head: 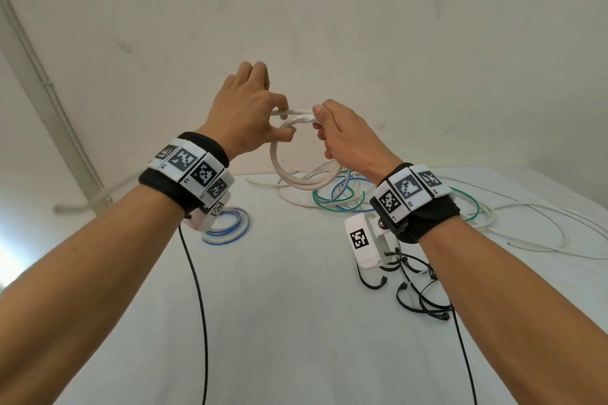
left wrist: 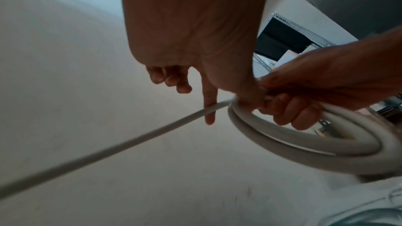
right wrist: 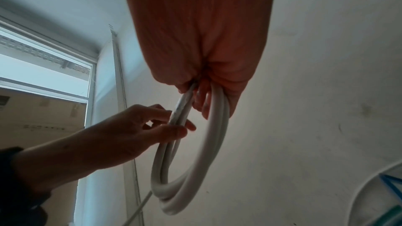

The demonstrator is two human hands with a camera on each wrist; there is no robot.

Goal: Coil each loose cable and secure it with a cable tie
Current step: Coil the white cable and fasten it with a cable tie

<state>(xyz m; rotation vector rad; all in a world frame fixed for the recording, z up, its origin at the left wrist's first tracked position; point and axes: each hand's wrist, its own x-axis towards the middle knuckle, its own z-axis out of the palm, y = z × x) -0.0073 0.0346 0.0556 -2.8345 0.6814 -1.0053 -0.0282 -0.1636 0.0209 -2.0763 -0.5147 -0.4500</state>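
Fingers first: my right hand (head: 342, 135) is curled round the top of the white cable coil (head: 304, 174), held up above the far part of the table (head: 279, 306), while my left hand (head: 243, 112) pinches its strands between thumb and forefinger. If either grip slackens, I judge the stiff loops would spring apart; the loose tail (left wrist: 108, 147) could also drag the cable pile (head: 345, 197) along. Only the left wrist view shows that tail running off. Only the head view shows the black cable ties (head: 418, 293) lying near right and a blue-and-white coil (head: 227, 223) left.
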